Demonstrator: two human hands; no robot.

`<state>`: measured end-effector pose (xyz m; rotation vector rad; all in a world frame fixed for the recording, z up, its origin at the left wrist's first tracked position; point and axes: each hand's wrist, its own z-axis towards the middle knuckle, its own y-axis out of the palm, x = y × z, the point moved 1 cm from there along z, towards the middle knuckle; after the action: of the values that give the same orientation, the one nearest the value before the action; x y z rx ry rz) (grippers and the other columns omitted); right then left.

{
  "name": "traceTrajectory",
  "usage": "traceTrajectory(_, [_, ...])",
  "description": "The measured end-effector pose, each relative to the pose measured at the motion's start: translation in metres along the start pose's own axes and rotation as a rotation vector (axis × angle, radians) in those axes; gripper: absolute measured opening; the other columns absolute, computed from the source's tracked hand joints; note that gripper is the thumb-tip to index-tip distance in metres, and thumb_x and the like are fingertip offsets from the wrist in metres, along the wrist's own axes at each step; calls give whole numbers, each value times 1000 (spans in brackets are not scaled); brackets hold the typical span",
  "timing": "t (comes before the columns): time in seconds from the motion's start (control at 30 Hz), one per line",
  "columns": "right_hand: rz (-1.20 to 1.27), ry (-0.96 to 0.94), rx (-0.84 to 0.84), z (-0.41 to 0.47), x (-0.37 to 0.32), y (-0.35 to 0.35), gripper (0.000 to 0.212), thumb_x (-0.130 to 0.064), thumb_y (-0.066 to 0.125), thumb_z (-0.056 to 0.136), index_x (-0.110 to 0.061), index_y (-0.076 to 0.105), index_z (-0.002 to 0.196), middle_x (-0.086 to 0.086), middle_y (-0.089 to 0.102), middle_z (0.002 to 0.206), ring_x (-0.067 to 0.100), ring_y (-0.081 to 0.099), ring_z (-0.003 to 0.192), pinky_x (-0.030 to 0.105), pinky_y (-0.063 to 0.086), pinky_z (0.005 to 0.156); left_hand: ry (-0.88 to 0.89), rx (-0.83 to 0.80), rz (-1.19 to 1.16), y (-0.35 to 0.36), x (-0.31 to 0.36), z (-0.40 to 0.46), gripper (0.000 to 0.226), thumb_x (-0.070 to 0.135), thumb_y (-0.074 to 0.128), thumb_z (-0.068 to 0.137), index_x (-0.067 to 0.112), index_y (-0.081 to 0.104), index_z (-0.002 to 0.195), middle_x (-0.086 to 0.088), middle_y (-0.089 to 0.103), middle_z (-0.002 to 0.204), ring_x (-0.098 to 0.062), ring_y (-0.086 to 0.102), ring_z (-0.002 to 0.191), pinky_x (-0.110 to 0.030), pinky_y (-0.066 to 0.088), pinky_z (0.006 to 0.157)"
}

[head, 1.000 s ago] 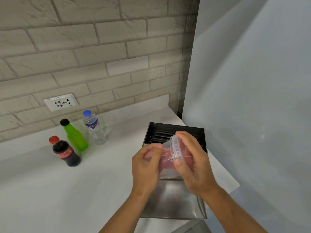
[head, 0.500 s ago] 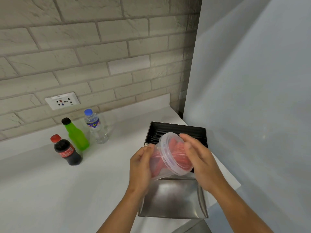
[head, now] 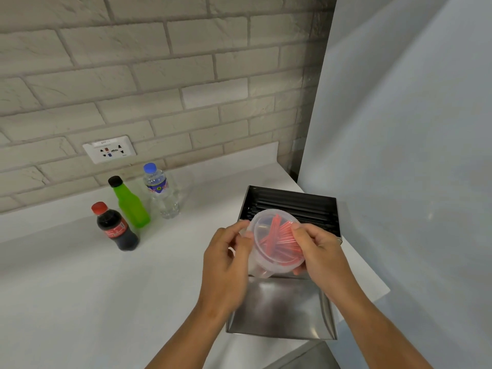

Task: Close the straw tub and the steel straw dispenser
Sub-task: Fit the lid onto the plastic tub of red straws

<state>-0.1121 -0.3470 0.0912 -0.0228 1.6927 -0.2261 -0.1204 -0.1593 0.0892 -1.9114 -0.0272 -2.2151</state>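
A clear plastic straw tub point(head: 266, 237) with red straws inside is held tilted above the steel straw dispenser point(head: 290, 206), its lidded top facing me. My left hand point(head: 226, 257) grips the tub's left side and rim. My right hand point(head: 319, 251) holds the right side, thumb on the lid's edge. The dispenser stands open, with black straws lying in its box at the back. Its steel lid point(head: 282, 310) lies folded down flat toward me.
Three bottles stand at the left on the white counter point(head: 80, 288): a cola bottle point(head: 117, 230), a green bottle point(head: 129, 206) and a water bottle point(head: 162, 193). A wall socket point(head: 109, 152) sits in the brick wall. A grey panel point(head: 399, 155) rises close on the right.
The tub has turned between my hands so that its lidded top now faces up toward me, and both hands have shifted their grip around its rim.
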Motion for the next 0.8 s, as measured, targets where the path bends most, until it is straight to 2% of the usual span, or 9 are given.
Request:
traceTrajectory(0.13, [-40,-24,-12,2,2,15,24,-45,56,103,-38,76,94,-5,74,74,10,73,62,33,63,51,-18,-107,70,-5,-5,-1,41,36,61,89,45,68,128,20,71,86,-4,66,78,-11,50,67])
traceTrajectory(0.2, [-52,-26,-29,4,3,22,24,-44,56,103,-35,76,92,-4,73,71,11,70,56,37,64,51,1,-109,80,-12,-7,1,40,30,56,93,55,68,122,16,61,69,-1,57,64,-8,47,63])
traceTrajectory(0.27, [-76,-21,-47,6,4,30,28,-44,57,103,-28,76,90,-1,73,70,14,68,51,38,64,51,12,-94,71,-20,-9,4,41,28,54,95,62,68,112,12,57,63,-2,51,59,-10,47,62])
traceTrajectory(0.33, [-89,-25,-62,7,4,40,31,-44,57,102,-24,75,88,4,72,69,15,66,47,35,62,48,9,-66,55,-28,-14,7,39,28,53,97,60,70,111,7,64,67,-10,57,62,-18,54,64])
traceTrajectory(0.4, [-87,-38,-73,8,2,50,31,-45,57,101,-22,74,89,5,72,67,14,66,44,29,58,45,-3,-48,47,-36,-20,11,35,29,51,98,52,72,115,-6,74,88,-23,68,80,-31,59,74])
traceTrajectory(0.53, [-94,-43,-121,10,2,73,31,-44,58,102,-21,72,87,-2,67,56,13,65,43,25,54,45,5,-29,44,-56,-27,19,40,23,49,101,54,73,109,20,79,104,-3,74,96,-12,54,76])
traceTrajectory(0.6, [-101,-41,-148,12,4,84,32,-43,58,102,-20,71,85,-3,65,54,13,64,43,24,53,45,-5,-38,65,-67,-32,23,44,22,48,103,59,73,106,20,79,103,-3,74,95,-12,55,73])
traceTrajectory(0.73, [-139,-19,-191,17,10,107,34,-45,59,101,-16,71,87,-3,64,55,13,64,43,23,52,45,-94,-11,160,-90,-61,34,34,28,51,106,52,73,115,-4,76,97,-23,70,87,-39,63,78])
traceTrajectory(0.8, [-165,-8,-207,20,14,118,32,-45,59,101,-18,72,89,-7,63,53,13,65,45,24,53,47,-135,-3,190,-100,-76,39,31,27,52,107,41,73,125,-11,75,101,-26,70,89,-44,62,83])
